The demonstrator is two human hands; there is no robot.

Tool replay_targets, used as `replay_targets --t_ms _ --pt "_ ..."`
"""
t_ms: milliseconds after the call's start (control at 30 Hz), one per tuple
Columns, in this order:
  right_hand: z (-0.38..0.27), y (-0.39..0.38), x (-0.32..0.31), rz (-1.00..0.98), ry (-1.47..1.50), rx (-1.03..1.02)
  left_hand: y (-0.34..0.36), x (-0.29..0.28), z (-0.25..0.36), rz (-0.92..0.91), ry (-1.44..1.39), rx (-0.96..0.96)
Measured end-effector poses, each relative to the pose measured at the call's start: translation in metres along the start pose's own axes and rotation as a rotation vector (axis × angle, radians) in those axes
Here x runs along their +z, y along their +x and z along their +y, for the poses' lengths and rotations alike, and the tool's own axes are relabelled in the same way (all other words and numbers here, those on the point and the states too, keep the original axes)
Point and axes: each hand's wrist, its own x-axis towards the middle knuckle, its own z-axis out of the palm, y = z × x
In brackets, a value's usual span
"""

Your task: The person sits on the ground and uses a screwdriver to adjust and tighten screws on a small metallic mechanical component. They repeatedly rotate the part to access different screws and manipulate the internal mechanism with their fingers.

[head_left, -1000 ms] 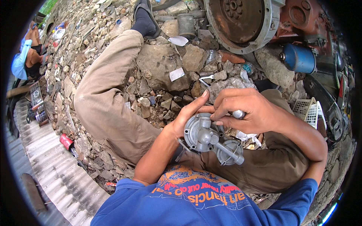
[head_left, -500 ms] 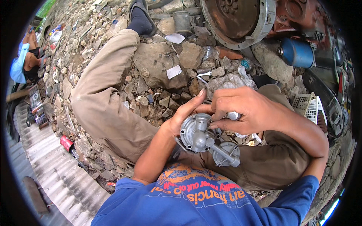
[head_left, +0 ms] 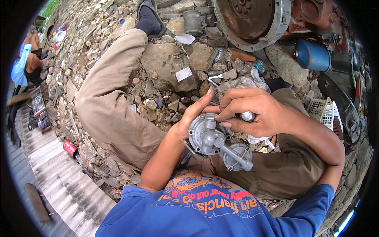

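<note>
My left hand [head_left: 188,120] is closed round the left side of a grey cast-metal housing [head_left: 206,139], its thumb pointing up and away. The housing is round with a bolted rim, and a short pipe joins it to a smaller round cap [head_left: 237,157]. At the far right rim of the housing, the thumb and forefinger of my right hand [head_left: 252,112] pinch close together; what lies between the fingertips is too small to tell. A tool with a shiny, rounded metal end [head_left: 248,116] sticks out from the curled fingers of that hand; the rest of it is hidden.
Broken stones cover the ground, with a flat rock [head_left: 164,65] ahead and a wrench [head_left: 215,76] beside it. A rusty engine block with a round bell housing [head_left: 272,29], a blue canister [head_left: 312,55] and a white plastic basket [head_left: 320,112] stand right. Another person [head_left: 24,65] sits far left.
The fingertips of my right hand have shifted slightly up along the rim of the housing. The housing has moved a little to the right, still in my left hand.
</note>
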Motion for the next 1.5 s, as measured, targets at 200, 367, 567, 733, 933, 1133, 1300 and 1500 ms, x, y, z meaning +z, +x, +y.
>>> replay_targets --t_ms 200,367,567,733,933,1133,1300,1500 --pt "0.007 0.000 0.001 0.009 -0.015 0.023 0.014 -0.028 -0.005 -0.225 -0.095 -0.046" --pt "0.006 -0.002 -0.001 0.002 -0.020 -0.010 0.010 -0.011 -0.002 -0.115 -0.050 -0.056" --pt "0.011 -0.001 0.003 0.039 -0.009 -0.004 0.009 -0.004 0.001 -0.038 -0.084 0.024" --pt "0.015 -0.002 0.000 0.009 -0.084 -0.003 0.006 -0.001 0.008 -0.046 -0.129 -0.050" --pt "0.020 -0.005 -0.001 0.006 -0.106 -0.088 0.007 0.004 0.007 0.009 -0.036 -0.016" --pt "0.015 -0.005 -0.005 -0.031 -0.132 -0.043 0.011 -0.005 0.003 -0.036 0.105 0.019" --pt "0.011 -0.005 0.002 0.004 -0.033 -0.002 0.006 -0.004 0.005 -0.115 0.132 0.022" --pt "0.012 -0.006 -0.003 -0.066 -0.071 -0.028 0.005 -0.006 0.004 -0.156 0.145 0.006"
